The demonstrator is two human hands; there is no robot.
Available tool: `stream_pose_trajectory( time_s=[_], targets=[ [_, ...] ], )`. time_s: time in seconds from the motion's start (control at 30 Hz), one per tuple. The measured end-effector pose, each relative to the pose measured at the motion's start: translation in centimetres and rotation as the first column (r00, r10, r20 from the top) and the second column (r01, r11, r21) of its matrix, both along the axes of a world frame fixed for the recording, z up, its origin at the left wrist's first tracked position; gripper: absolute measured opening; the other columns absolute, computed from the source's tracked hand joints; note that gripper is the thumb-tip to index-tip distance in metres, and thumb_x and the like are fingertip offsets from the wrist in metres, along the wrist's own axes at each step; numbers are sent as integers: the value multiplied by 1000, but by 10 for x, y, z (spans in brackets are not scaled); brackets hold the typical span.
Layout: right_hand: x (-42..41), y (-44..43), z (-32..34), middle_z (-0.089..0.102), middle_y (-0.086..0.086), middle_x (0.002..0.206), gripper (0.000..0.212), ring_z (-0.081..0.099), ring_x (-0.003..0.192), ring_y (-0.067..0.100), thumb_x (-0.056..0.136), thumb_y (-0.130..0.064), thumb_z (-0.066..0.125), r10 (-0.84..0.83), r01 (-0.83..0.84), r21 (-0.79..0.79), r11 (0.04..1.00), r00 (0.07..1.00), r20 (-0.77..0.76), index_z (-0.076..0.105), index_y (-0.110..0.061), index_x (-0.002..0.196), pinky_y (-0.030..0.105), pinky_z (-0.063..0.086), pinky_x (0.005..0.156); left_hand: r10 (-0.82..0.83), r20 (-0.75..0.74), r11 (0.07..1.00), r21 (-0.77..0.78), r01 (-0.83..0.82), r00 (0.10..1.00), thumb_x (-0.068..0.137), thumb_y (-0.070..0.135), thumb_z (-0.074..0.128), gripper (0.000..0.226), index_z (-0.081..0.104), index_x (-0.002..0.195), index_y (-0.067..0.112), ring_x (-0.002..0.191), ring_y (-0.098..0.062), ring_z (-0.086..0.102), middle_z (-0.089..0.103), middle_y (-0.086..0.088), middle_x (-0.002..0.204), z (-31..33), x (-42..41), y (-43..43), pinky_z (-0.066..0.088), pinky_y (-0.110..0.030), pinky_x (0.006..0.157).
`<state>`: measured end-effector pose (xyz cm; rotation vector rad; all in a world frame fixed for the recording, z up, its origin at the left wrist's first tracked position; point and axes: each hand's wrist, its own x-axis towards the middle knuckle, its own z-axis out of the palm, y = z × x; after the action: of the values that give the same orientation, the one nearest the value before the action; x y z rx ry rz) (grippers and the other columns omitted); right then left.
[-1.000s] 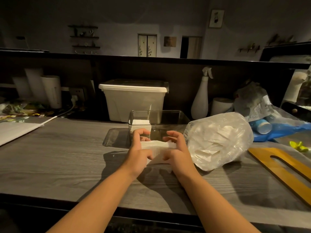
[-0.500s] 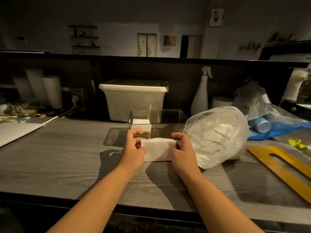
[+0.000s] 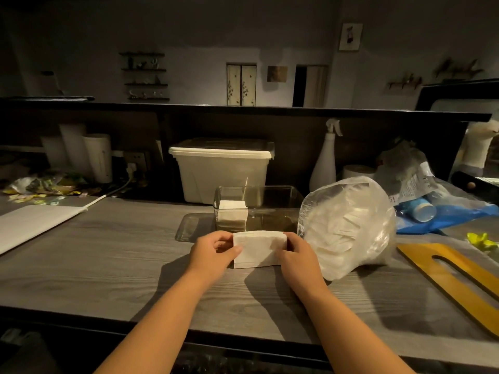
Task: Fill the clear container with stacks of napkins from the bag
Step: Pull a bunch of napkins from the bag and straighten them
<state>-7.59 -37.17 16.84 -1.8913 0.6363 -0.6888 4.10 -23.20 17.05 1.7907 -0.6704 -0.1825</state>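
You see white napkins, a clear container, a grey wood-grain table, a cream bin, a yellow board and blue plastic.

The napkins looked soft matt paper, the bag crinkled glossy plastic, the counter grained matt wood.

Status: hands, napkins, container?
Left hand, right hand both gripping napkin stack on counter. Clear container behind it, one stack inside, left end. Nothing between; bag sits right.
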Motion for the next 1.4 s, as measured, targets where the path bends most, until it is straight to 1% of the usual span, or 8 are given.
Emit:
stream_pose_trajectory(
  time_s=[0.1, 0.27, 0.4, 0.6, 0.77, 0.97, 1.2, 1.4],
  targets=[
    [-1, 0, 3, 69, 1, 91, 21, 64, 91, 21, 91, -3, 52, -18, 19, -26, 999, 1000, 12, 67, -16, 95, 37, 53, 80, 35, 4, 999, 7, -35, 999, 84, 9, 76, 15, 73, 95, 19, 92, -11, 68, 74, 4, 92, 7, -1, 1, 57, -37, 91],
    [1, 0, 23, 70, -6, 103, 25, 65, 98, 14, 96, -5, 57, 26, -31, 42, 999, 993, 115, 66, -26, 108, 36, 57, 87, 3, 75, 1000, -13, -2, 997, 86, 12, 74, 18, 68, 97, 26, 91, -4, 64, 69, 10, 92, 35, 3, 7, 49, -16, 76],
    [6, -2, 46, 67, -2, 111, 27, 63, 104, 16, 99, -4, 55, 41, -59, 112, 992, 987, 155, 63, -21, 118, 31, 57, 85, 46, 121, 999, 10, -48, 992, 85, 26, 77, 20, 68, 101, 32, 97, -12, 66, 71, 10, 97, 55, 14, 6, 56, -34, 87],
    [27, -11, 80, 70, -1, 106, 25, 65, 103, 23, 95, -5, 57, 61, -85, 170, 982, 988, 143, 65, -27, 104, 43, 58, 90, 53, 62, 994, -102, -46, 997, 86, 15, 75, 18, 72, 103, 20, 96, -17, 69, 73, 1, 98, 85, 28, -1, 59, -39, 88],
    [49, -21, 99, 67, 1, 105, 19, 65, 98, 19, 95, -3, 57, 60, -89, 198, 976, 987, 146, 65, -17, 105, 26, 58, 75, 46, -66, 989, -141, -55, 997, 87, 12, 73, 13, 69, 98, 18, 92, -23, 71, 72, -7, 103, 101, 47, -10, 61, -43, 82],
    [93, -32, 112, 66, 8, 112, 20, 68, 101, 24, 94, -4, 61, 3, -76, 335, 939, 977, 212, 64, -13, 112, 41, 60, 88, 6, -103, 998, -61, -12, 995, 85, 3, 73, 32, 57, 110, 15, 84, -27, 73, 67, -11, 101, 113, 67, -17, 63, -41, 75],
    [140, -43, 112, 64, 8, 112, 21, 67, 101, 24, 94, -9, 65, -15, -2, 261, 965, 998, 64, 62, -15, 114, 39, 62, 81, 93, 114, 982, 153, -110, 989, 90, 21, 68, 17, 58, 103, 24, 88, -21, 65, 66, -2, 94, 105, 87, -15, 55, -36, 74],
    [163, -49, 100, 65, 7, 108, 22, 66, 98, 23, 91, -19, 72, -34, 43, 108, 993, 996, -84, 60, -17, 110, 39, 61, 83, -126, 154, 979, 176, 98, 980, 92, 21, 67, 28, 60, 112, 39, 93, -22, 66, 73, 1, 89, 91, 92, -4, 52, -35, 84]
  ],
)
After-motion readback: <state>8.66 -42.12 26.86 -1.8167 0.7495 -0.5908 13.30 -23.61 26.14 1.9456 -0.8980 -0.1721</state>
